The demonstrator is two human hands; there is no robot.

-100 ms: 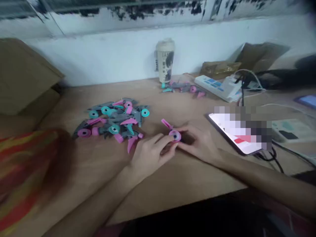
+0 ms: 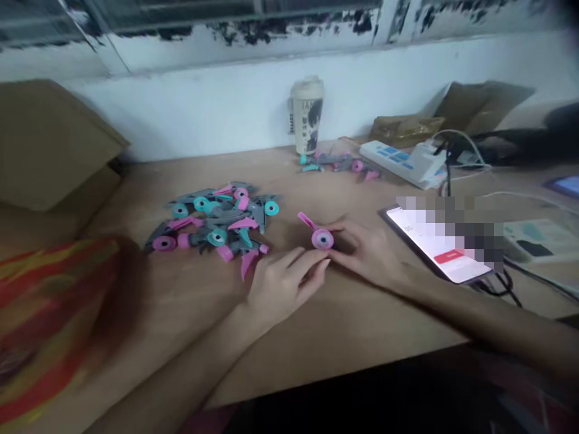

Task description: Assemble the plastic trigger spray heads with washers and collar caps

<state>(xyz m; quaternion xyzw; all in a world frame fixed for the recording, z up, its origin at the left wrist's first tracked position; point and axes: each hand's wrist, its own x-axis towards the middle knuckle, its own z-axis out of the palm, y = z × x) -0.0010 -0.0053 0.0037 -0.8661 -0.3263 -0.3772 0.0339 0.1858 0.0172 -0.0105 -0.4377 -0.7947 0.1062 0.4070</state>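
Note:
Between thumb and fingers of my right hand (image 2: 373, 250) is a pink trigger spray head (image 2: 322, 239), its round collar facing me and its pink lever pointing up and left. My left hand (image 2: 283, 280) has its fingers curled, with index finger and thumb close together at the collar's lower edge. Whether anything small is between those fingertips I cannot make out. Left of my hands lies a pile of trigger spray heads (image 2: 221, 220) in grey, pink and teal. A smaller group of spray heads (image 2: 339, 163) rests farther back.
A paper coffee cup (image 2: 307, 117) stands by the wall. To the right are a white power strip (image 2: 400, 163), a lit phone (image 2: 434, 247) and cables. A cardboard box (image 2: 54, 144) stands at the left, above a red and yellow bag (image 2: 54, 325).
My left index finger has slid down off the face of the pink collar to its lower edge. My right hand keeps its hold. The whole view has shifted slightly.

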